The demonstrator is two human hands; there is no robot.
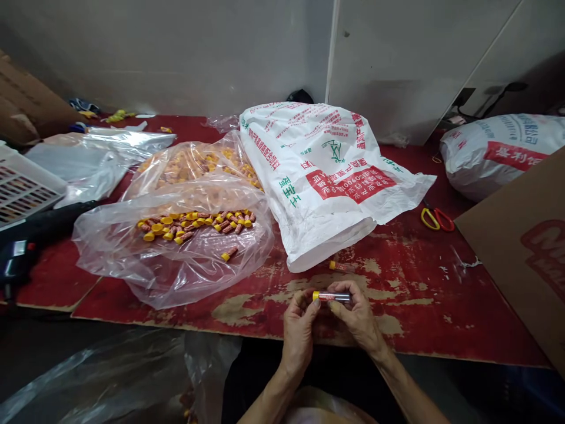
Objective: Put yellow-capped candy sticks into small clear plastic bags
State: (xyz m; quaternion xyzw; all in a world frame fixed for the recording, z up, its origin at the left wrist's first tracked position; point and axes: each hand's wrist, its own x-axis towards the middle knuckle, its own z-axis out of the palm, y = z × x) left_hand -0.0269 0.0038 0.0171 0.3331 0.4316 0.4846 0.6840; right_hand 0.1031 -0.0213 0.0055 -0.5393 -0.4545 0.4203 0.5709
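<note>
Between both hands, over the front edge of the red table, lies a small clear tube with a yellow cap [333,297]. My left hand [300,321] pinches its capped end, while my right hand [359,318] grips the clear end. Just beyond them a similar yellow-capped tube [342,267] rests on the table, near the mouth of a white woven sack [309,235] with red and green print. To the left, an open clear plastic bag [176,282] holds many small brown pieces with yellow caps [198,221].
Behind that bag sits a fuller bag of yellow-capped pieces [189,162]. Scissors [436,219] with red and yellow handles lie at right, near a cardboard box [516,247] and another white sack [498,150]. A white plastic basket [26,182] and a black tool [22,259] are at left.
</note>
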